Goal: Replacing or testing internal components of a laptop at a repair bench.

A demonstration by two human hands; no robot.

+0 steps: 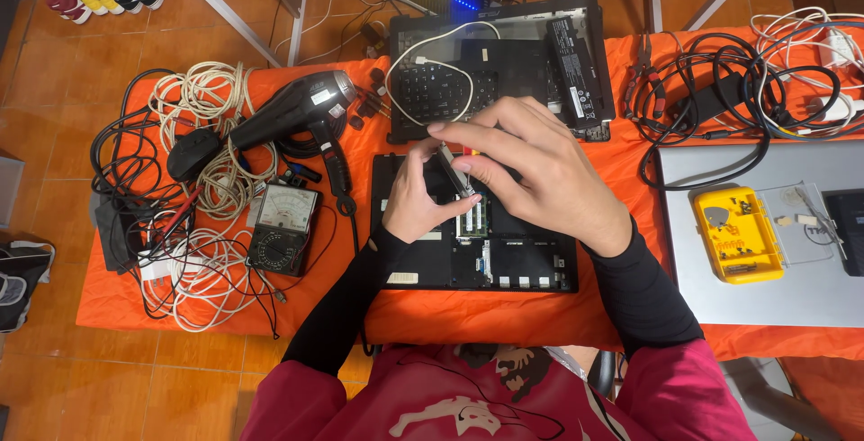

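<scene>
Slim metal-shafted screwdriver [454, 173] stands tilted over the opened black laptop base [474, 225] on the orange tabletop [504, 315]; my right hand [531, 171] pinches its top, my left hand [416, 198] steadies the shaft. I cannot see its tip. Yellow plastic parts box [736, 234] holds small bits, too tiny to identify.

Matt orange cloth [504, 315] drapes the table under a matt black plastic laptop base [423, 261], at its nine o'clock a glossy black plastic hair dryer [297, 108] on rubbery white cables [202, 90], at three o'clock a smooth brushed-metal grey laptop lid [765, 297] bearing a shiny yellow plastic case [736, 234]
</scene>
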